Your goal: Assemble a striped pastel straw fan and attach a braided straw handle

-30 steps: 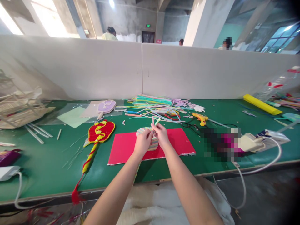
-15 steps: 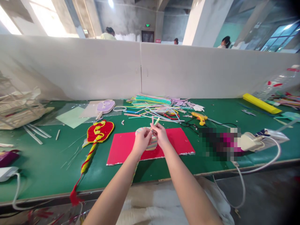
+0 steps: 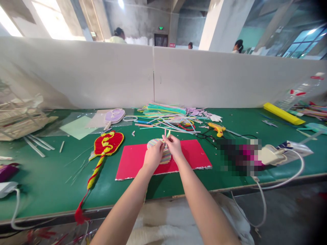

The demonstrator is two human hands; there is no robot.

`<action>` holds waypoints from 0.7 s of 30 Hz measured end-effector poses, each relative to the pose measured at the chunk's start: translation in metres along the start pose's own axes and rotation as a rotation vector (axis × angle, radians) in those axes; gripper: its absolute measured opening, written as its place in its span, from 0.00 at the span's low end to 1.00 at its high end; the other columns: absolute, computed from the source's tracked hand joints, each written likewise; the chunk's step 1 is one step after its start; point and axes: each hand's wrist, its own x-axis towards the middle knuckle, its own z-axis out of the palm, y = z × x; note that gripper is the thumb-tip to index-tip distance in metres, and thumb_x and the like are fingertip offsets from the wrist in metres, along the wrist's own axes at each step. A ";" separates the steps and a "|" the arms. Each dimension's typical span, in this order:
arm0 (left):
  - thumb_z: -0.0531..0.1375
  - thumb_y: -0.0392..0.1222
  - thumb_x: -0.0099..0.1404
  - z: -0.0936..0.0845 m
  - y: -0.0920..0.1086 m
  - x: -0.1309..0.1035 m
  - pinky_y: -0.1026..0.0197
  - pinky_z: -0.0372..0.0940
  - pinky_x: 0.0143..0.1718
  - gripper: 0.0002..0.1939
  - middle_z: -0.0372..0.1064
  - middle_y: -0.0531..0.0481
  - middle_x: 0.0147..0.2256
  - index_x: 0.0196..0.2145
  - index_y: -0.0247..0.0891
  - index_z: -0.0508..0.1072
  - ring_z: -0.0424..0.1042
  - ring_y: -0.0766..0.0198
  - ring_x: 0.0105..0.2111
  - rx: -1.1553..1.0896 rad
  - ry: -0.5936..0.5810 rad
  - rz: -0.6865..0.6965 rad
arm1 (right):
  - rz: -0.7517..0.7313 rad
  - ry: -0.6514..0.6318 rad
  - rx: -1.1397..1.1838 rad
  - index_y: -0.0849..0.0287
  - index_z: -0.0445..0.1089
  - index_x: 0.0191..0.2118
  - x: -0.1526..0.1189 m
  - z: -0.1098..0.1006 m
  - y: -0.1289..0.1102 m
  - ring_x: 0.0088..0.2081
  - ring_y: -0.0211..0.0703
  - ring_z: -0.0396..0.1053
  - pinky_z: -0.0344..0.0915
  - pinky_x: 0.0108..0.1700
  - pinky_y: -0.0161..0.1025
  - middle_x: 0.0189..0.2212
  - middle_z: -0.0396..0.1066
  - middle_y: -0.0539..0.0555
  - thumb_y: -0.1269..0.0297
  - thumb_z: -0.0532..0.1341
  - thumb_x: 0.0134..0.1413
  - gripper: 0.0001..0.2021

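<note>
The left hand (image 3: 153,153) and the right hand (image 3: 173,145) are brought close together at the fingertips (whether they touch cannot be told). Thin pale strips (image 3: 165,132) are pinched by the right hand, the nearer of the two to the tips; their long axis is pointed away from both hands, across the length of the red board (image 3: 130,163), which is laid left to right below. What is gripped by the left hand is hidden by its own fingers. Directly beneath both hands, over the board, the striped piece (image 3: 167,158) is set, partly covered, so its own long axis cannot be judged. Left of the hands, a red-and-yellow fan (image 3: 108,143) is laid on the bench (image 3: 51,190); beyond them, loose strips (image 3: 166,109) are heaped.
</note>
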 end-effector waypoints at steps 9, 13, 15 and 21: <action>0.56 0.55 0.55 -0.004 0.003 0.003 0.67 0.47 0.13 0.17 0.44 0.62 0.12 0.24 0.37 0.62 0.46 0.74 0.10 -0.595 -0.374 -0.046 | 0.108 -0.156 0.236 0.57 0.60 0.20 -0.008 0.001 -0.014 0.15 0.29 0.45 0.46 0.18 0.32 0.13 0.47 0.41 0.46 0.65 0.38 0.20; 0.55 0.54 0.57 -0.002 0.004 0.004 0.67 0.52 0.16 0.16 0.53 0.59 0.13 0.26 0.37 0.62 0.54 0.71 0.12 -0.590 -0.332 -0.041 | 0.125 -0.101 0.244 0.57 0.59 0.20 -0.005 0.003 -0.012 0.15 0.30 0.46 0.44 0.18 0.32 0.13 0.47 0.41 0.51 0.66 0.39 0.18; 0.55 0.51 0.57 -0.001 0.003 0.005 0.66 0.54 0.19 0.14 0.57 0.57 0.15 0.26 0.38 0.63 0.58 0.70 0.14 -0.555 -0.252 -0.034 | 0.086 -0.033 0.179 0.57 0.57 0.19 -0.002 0.004 -0.010 0.16 0.30 0.47 0.45 0.19 0.32 0.13 0.47 0.41 0.52 0.65 0.40 0.18; 0.54 0.47 0.59 -0.001 0.002 -0.001 0.65 0.51 0.24 0.08 0.63 0.54 0.21 0.29 0.40 0.66 0.61 0.65 0.21 0.156 0.053 0.138 | -0.169 0.071 -0.229 0.57 0.53 0.16 -0.001 0.002 -0.002 0.20 0.33 0.51 0.51 0.25 0.33 0.14 0.51 0.43 0.52 0.61 0.44 0.20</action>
